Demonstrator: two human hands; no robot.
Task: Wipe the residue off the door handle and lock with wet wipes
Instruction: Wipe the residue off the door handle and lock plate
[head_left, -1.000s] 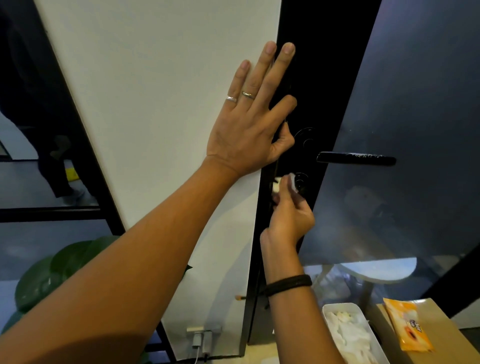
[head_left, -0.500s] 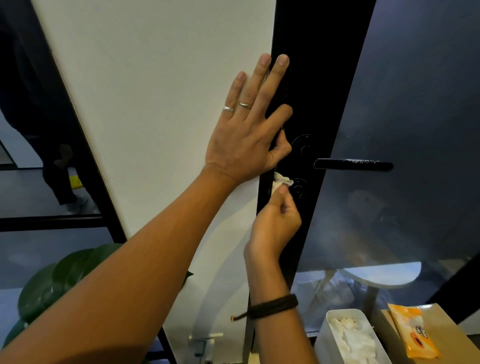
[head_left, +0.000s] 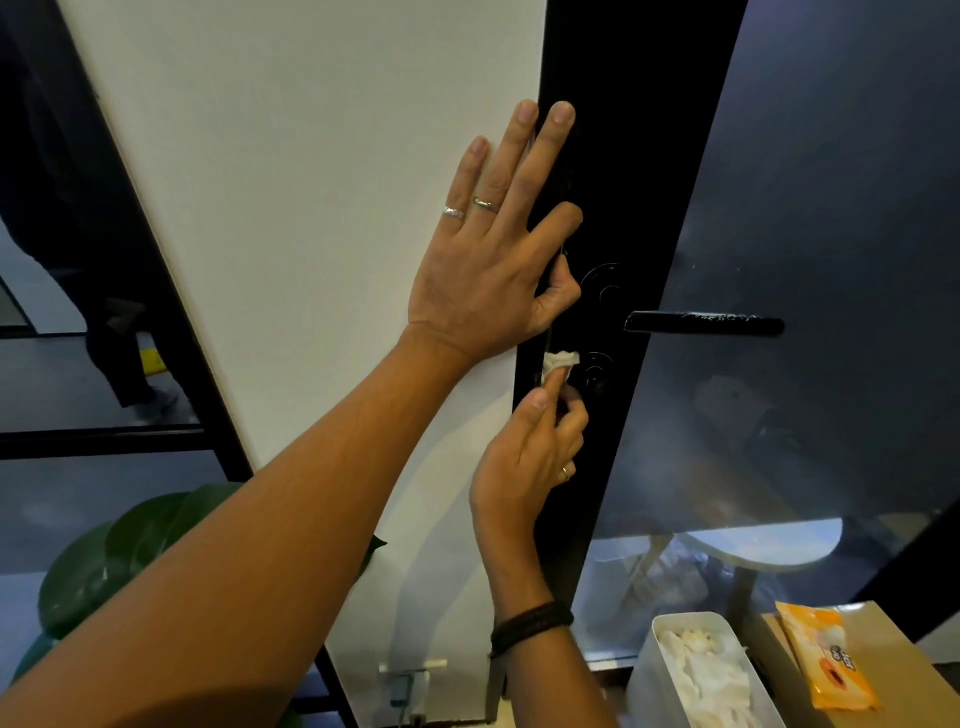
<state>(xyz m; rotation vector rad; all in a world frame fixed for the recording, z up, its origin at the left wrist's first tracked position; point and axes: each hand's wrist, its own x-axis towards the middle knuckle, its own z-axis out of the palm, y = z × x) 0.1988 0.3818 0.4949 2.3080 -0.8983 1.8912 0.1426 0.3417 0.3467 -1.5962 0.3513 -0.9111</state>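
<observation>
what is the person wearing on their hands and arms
Both forearms are bare, no sleeves. The left hand wears two thin silver rings on neighbouring fingers. The right hand has one ring, and a dark braided wristband circles that wrist.

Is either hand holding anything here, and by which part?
The right hand pinches a crumpled white wipe by its lower end, beside the lock. The left hand holds nothing; it lies flat against the door.

L hand (head_left: 485, 270) flat on wall/door edge; R hand (head_left: 530, 457) pinches wipe (head_left: 558, 364) at 9 o'clock of lock (head_left: 597, 371), handle (head_left: 704, 325) at 1.
</observation>
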